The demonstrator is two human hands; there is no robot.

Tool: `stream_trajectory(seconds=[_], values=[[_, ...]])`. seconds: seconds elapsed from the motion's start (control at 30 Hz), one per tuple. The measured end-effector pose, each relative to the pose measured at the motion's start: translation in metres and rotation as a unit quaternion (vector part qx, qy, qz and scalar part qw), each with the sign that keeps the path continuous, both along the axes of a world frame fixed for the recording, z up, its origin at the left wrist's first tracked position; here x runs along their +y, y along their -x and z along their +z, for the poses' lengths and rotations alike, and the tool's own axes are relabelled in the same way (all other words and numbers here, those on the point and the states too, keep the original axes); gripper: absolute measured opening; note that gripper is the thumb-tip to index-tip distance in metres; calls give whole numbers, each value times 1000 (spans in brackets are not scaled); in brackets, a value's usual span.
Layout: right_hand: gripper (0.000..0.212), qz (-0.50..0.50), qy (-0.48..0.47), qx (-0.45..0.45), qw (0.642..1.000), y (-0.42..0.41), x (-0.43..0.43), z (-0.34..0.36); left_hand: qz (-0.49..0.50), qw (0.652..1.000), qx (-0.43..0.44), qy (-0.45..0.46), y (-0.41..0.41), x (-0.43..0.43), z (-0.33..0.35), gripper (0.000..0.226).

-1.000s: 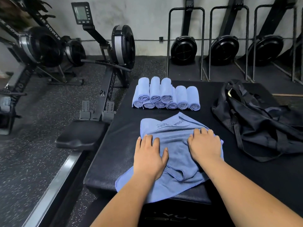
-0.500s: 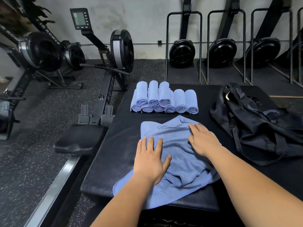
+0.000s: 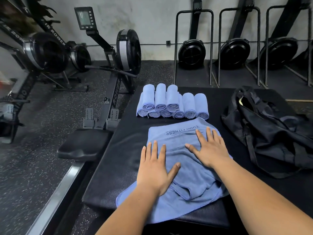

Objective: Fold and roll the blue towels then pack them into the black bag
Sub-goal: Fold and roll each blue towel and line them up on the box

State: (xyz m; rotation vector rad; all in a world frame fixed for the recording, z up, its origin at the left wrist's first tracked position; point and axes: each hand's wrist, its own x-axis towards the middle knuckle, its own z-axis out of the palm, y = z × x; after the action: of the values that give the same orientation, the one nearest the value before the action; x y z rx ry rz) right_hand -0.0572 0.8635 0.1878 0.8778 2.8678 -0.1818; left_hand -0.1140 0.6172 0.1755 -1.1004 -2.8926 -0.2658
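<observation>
- Blue towel (image 3: 191, 172) lay spread on the black bench (image 3: 122, 158), right in front of the person. Its far edge sat just short of the rolled towels (image 3: 171, 102), and its near end drooped over the bench's front edge.
- Both hands were flat on the cloth, fingers straight, gripping nothing. The left hand (image 3: 155, 168) was at the towel's left edge, and the right hand (image 3: 210, 150) was further up, just below the printed lettering (image 3: 183, 130).
- The hands were set apart, with a strip of bare cloth between the thumbs.
- My read: palms went down like that to press out wrinkles and pin the cloth, so it wouldn't slide on the bench while being squared up.
- Trouble spot: the near right part was bunched, with a loose flap doubled over itself. It didn't look ready to fold cleanly yet, let alone roll.
- The rolled towels sat at the far side in two layers, three on top of a longer bottom row, spiral ends facing the person. They were likely parked there to leave working room in front while remaining in reach.
- The black bag (image 3: 271, 133) slumped on the bench to the right, apart from the flat towel. No blue showed in it, so packing looked not yet begun.
- A rowing machine (image 3: 118, 65) stood on the floor to the left.
</observation>
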Motion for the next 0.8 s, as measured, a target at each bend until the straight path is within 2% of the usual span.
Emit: stream_trajectory(seconds=[0.27,0.33,0.43,0.53,0.6,0.7,0.8], values=[[119,-39,36,6,999,-12,-14,3,29,999,-20,-42,5,3,-3,94],[109,-47,41,29,998,-19,-11,8,26,998,-21,-53,8,2,-3,90],[86,-42,-6,69,997,-39,-16,13,33,994,-4,-109,13,-2,-4,76],[91,31,-45,71,996,-67,-32,16,30,984,15,-177,12,-8,-4,65],[95,90,-43,76,992,-83,-42,18,-10,977,42,-207,9,-13,2,60],[90,176,-10,119,977,-103,-50,20,-143,955,70,-251,2,-19,15,49],[87,259,-20,150,954,-122,-59,22,-255,939,61,-224,-15,-25,23,50]])
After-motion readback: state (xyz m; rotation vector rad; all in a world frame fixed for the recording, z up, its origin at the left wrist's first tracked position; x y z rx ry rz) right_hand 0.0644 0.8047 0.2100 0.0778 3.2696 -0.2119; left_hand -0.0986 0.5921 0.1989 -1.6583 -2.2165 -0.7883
